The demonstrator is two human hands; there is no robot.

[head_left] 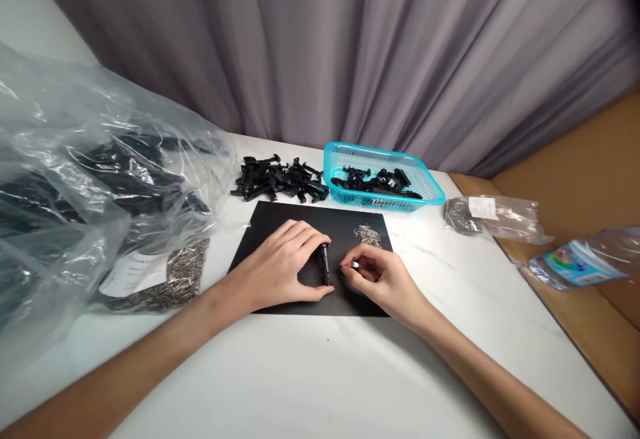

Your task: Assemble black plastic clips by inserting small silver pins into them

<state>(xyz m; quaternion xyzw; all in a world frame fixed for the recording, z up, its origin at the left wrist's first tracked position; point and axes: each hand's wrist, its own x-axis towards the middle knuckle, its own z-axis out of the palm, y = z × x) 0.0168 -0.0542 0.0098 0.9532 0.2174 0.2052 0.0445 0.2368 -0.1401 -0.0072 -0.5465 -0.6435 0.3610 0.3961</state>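
Head view: left hand rests on a black mat. Thumb and fingers are clamped on a small black plastic part, held upright on its edge near the mat's middle. Right hand is just beside it on the right, with thumb and forefinger pinched together on a tiny silver metal piece. The piece is close to the plastic part; I cannot tell whether they touch.

A small heap of loose metal pieces lies on the mat's far right area, near the right hand. The mat lies on a white table.

Behind the mat, a pile of black plastic parts sits on the table. Just right of it is a teal basket with more of the same black parts inside.

Far left is a big clear plastic bag with dark parts in it. Under its near edge lies a labelled bag of small metal pieces. On the right, a smaller clear bag of metal pieces lies at the table edge. Beyond that, a clear packet with a colourful label lies on a brown surface. A grey curtain hangs behind.
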